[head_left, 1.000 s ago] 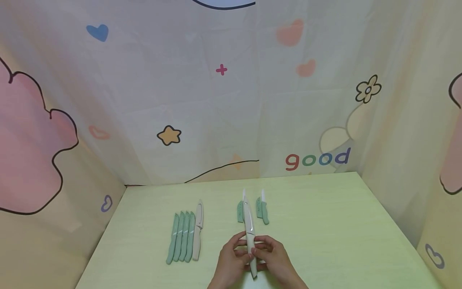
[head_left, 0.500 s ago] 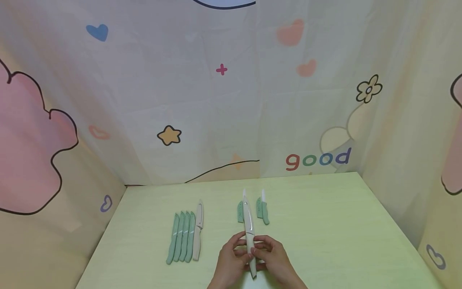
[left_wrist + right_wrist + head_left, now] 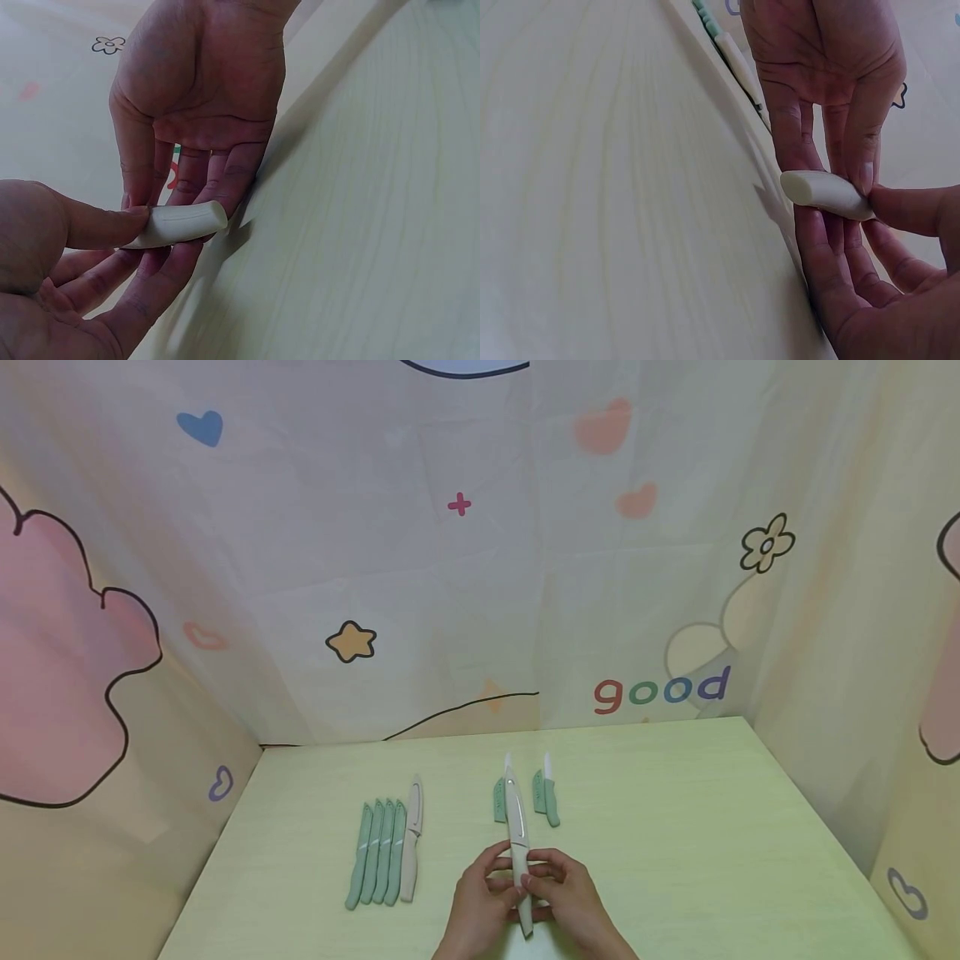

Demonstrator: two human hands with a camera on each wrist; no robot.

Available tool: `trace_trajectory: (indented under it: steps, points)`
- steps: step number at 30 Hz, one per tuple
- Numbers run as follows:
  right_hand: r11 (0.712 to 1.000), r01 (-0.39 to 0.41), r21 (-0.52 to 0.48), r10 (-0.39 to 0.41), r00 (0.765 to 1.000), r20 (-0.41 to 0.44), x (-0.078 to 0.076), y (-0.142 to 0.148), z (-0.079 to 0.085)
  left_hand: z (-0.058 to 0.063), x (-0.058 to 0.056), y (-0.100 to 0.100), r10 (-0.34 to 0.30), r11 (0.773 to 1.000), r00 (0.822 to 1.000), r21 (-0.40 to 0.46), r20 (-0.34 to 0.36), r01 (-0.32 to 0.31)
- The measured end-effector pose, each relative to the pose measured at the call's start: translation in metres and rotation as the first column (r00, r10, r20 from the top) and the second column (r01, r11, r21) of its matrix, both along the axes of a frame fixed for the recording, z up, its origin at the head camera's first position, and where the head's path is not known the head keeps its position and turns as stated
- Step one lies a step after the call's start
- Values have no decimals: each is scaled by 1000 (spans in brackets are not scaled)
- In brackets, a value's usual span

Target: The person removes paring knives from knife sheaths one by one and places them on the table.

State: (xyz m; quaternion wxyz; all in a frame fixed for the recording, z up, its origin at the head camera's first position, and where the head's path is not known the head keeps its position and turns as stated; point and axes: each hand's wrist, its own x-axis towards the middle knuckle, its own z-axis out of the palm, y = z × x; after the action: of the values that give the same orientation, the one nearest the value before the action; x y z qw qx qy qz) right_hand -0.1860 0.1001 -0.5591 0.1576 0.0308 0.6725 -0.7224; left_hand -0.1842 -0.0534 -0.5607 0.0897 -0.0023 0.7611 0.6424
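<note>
Left hand (image 3: 480,897) and right hand (image 3: 572,900) pinching beige knife (image 3: 518,843) handle between fingertips — sheathed blade pointing away, above table (image 3: 675,827)

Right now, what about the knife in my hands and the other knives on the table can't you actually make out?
- Cream knife: the hands, left hand and right hand, cover its handle's middle in the head view; both wrist views show only the butt end.
- Row of sheathed knives: too small for detail; cut off in the right wrist view.
- Green pieces behind the knife: too small; one is partly hidden by it.

Cream knife (image 3: 518,843), four mint-green knives (image 3: 375,852), pale wood-grain table (image 3: 675,827), pastel cartoon-print curtain (image 3: 450,568)
</note>
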Motion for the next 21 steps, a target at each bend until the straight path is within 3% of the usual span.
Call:
trace_trajectory:
  steps: [21]
  points:
    - [1000,3,8,-3,1000,3,-2,-1,-3,-2,1,0,17,1000,1000,3,-24,-17]
